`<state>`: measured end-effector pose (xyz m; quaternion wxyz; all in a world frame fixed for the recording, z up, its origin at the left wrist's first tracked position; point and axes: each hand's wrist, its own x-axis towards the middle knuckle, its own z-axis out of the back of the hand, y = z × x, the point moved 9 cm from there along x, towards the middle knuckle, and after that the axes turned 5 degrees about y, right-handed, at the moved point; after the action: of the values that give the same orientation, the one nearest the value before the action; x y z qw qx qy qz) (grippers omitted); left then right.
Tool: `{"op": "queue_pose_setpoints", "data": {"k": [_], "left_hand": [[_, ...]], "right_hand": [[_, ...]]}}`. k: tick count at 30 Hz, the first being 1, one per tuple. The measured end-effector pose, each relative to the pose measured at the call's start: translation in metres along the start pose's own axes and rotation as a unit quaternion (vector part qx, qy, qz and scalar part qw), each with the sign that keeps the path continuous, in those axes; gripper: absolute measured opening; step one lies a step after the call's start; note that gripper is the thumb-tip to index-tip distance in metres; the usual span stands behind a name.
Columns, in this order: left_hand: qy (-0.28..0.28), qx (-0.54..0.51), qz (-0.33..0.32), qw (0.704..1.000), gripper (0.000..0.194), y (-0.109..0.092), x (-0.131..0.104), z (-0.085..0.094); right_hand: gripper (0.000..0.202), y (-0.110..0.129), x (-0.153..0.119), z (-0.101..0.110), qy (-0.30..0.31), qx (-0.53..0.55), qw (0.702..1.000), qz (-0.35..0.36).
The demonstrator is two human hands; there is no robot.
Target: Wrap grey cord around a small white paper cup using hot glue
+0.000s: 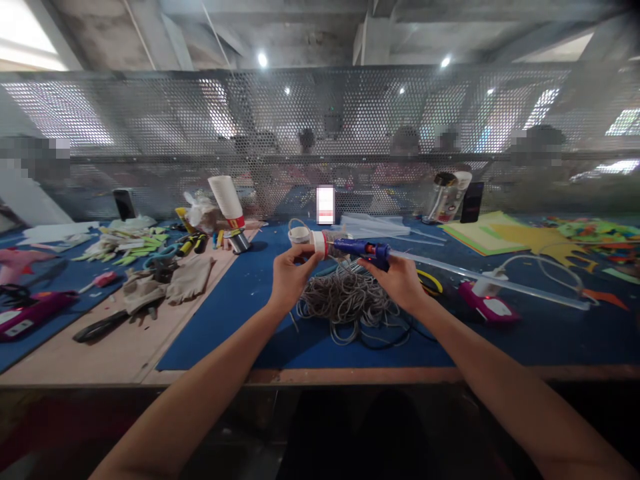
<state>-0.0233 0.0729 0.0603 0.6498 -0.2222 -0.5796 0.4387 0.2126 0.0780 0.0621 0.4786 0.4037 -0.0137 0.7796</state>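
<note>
My left hand [291, 275] is closed around a small white paper cup [319, 244] with a red band, tipped on its side. In my right hand [400, 279] is a blue glue gun [357, 248], its nozzle at the cup's red band; whether it touches I cannot tell. From the back of the gun a long clear glue stick [480, 275] sticks out to the right. A tangled heap of grey cord [350, 297] lies on the blue mat [225, 327] below both hands. Just behind the cup stands another white cup [299, 235] with a loop like a handle.
A leaning stack of paper cups [226, 197], work gloves [190, 280] and scissors [107, 325] lie left. Rightward are a magenta power strip [487, 303], coloured sheets [487, 232] and a clear jar [440, 197]. A lit phone [325, 205] stands before the perforated metal screen [280, 120].
</note>
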Motion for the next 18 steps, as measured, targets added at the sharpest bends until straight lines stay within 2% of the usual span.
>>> {"op": "queue_pose_setpoints", "data": {"k": [18], "left_hand": [[-0.001, -0.008, -0.001, 1.0, 0.021, -0.002, -0.0007, 0.0011]], "right_hand": [[0.038, -0.0005, -0.0001, 0.0, 0.001, -0.016, 1.0, 0.007]]}}
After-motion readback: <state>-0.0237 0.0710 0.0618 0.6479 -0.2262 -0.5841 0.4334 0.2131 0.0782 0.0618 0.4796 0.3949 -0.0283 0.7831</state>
